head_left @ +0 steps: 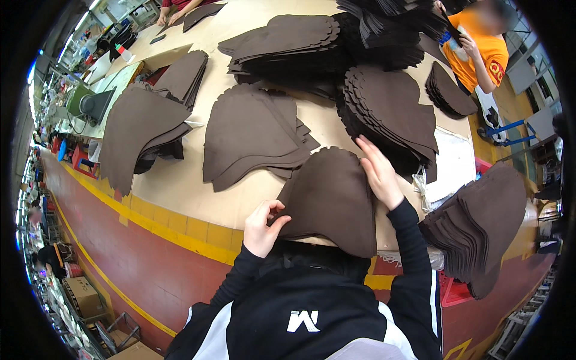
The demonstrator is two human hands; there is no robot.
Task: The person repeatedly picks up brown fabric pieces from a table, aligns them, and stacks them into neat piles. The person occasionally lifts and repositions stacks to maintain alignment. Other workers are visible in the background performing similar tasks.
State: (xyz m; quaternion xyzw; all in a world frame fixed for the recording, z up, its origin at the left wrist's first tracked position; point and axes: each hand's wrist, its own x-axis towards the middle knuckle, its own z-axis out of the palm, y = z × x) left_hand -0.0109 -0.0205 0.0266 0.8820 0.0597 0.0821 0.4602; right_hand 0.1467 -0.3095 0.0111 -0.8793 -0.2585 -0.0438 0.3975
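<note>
In front of me, a small stack of dark brown cut material pieces (330, 201) with rounded outlines lies at the table's near edge, partly overhanging it. My left hand (261, 227) is closed at the stack's left edge, thumb and fingers pinching the brown piece there. Along the right edge my right hand (381, 175) lies with its fingers stretched out, touching the side of the stack. Just beyond it stands a taller pile of brown pieces with notched edges (390, 108). A looser, fanned pile (249, 135) rests to the left of that.
More brown piles lie at the left edge (141, 123), at the back (288, 39) and overhanging at the right (474, 222). A white sheet (453, 159) is under the right-hand side. A person in an orange shirt (480, 54) stands at the far right; another's hands (165, 17) show far left.
</note>
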